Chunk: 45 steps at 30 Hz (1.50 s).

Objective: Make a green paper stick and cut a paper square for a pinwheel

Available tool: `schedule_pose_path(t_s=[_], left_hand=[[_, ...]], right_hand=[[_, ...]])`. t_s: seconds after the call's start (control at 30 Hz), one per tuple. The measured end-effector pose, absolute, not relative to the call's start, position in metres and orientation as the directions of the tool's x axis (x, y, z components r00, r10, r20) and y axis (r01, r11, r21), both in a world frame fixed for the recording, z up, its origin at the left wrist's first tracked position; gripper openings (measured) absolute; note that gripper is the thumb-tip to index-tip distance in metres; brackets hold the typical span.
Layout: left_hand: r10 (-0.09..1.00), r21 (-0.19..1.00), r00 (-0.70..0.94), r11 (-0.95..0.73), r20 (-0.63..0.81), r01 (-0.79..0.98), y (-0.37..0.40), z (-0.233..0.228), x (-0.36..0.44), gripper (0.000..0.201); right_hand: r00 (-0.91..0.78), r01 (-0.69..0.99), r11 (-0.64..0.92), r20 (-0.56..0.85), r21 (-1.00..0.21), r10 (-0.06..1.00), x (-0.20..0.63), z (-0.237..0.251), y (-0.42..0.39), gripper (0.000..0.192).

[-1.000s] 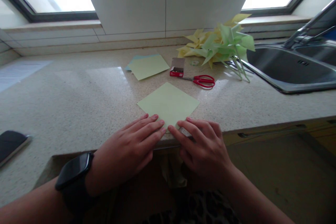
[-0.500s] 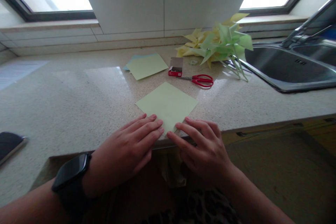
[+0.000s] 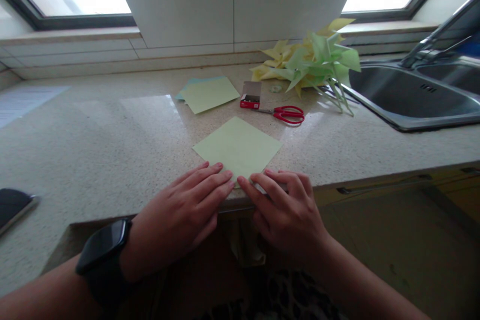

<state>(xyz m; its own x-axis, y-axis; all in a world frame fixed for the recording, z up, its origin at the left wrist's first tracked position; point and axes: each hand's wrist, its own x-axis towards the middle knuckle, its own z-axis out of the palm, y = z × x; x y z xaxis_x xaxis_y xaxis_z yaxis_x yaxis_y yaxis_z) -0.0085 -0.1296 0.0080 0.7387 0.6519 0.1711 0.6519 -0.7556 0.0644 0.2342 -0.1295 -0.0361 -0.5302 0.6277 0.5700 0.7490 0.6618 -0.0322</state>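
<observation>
A pale yellow-green sheet of paper (image 3: 238, 145) lies flat on the counter, one corner turned toward me. My left hand (image 3: 187, 202) rests on its lower left edge, fingers stretched out and holding nothing. At the lower right edge is my right hand (image 3: 287, 205), its fingers partly bent and the fingertips pressing on the paper near the front corner. Both hands cover that near corner in part. Beyond the sheet lie red-handled scissors (image 3: 288, 114) and a small open red box (image 3: 250, 96) with small dark items inside.
Several pale papers (image 3: 212, 94) lie at the back. Yellow and green paper pinwheels (image 3: 315, 60) are piled beside the steel sink (image 3: 405, 95). A dark object (image 3: 15, 207) is at the left edge. The counter's front edge (image 3: 375, 176) runs close to my hands.
My right index fingertip has moved slightly up and away from me, off the sheet's near corner. My left hand stays in place on the paper.
</observation>
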Motion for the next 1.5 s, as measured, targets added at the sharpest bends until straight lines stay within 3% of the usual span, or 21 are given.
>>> schedule_pose_path(t_s=[0.2,0.47,0.77,1.07,1.3,1.5], left_hand=[[0.659,0.086,0.729,-0.750,0.187,0.656,-0.131,0.008,-0.007,0.058],[0.674,0.105,0.701,-0.734,0.231,0.671,-0.130,0.010,-0.005,0.042],[0.675,0.103,0.698,-0.732,0.239,0.673,-0.129,0.009,-0.007,0.051],[0.722,0.072,0.676,-0.689,0.147,0.721,-0.130,0.010,-0.008,0.059],[0.703,0.004,0.682,-0.697,0.202,0.717,-0.129,0.006,-0.005,0.069],[0.718,-0.023,0.688,-0.690,0.104,0.723,-0.127,0.005,-0.002,0.075]], right_hand=[[-0.513,0.751,0.658,0.578,-0.056,0.635,0.234,-0.035,-0.133,0.043],[-0.480,0.742,0.654,0.565,-0.146,0.671,0.230,-0.033,-0.151,0.046],[-0.449,0.778,0.610,0.544,-0.153,0.709,0.224,-0.029,-0.154,0.046],[-0.441,0.764,0.620,0.554,-0.182,0.706,0.224,-0.030,-0.157,0.047],[-0.458,0.760,0.626,0.539,-0.175,0.707,0.227,-0.029,-0.157,0.043],[-0.458,0.783,0.603,0.516,-0.153,0.724,0.224,-0.027,-0.156,0.044]])
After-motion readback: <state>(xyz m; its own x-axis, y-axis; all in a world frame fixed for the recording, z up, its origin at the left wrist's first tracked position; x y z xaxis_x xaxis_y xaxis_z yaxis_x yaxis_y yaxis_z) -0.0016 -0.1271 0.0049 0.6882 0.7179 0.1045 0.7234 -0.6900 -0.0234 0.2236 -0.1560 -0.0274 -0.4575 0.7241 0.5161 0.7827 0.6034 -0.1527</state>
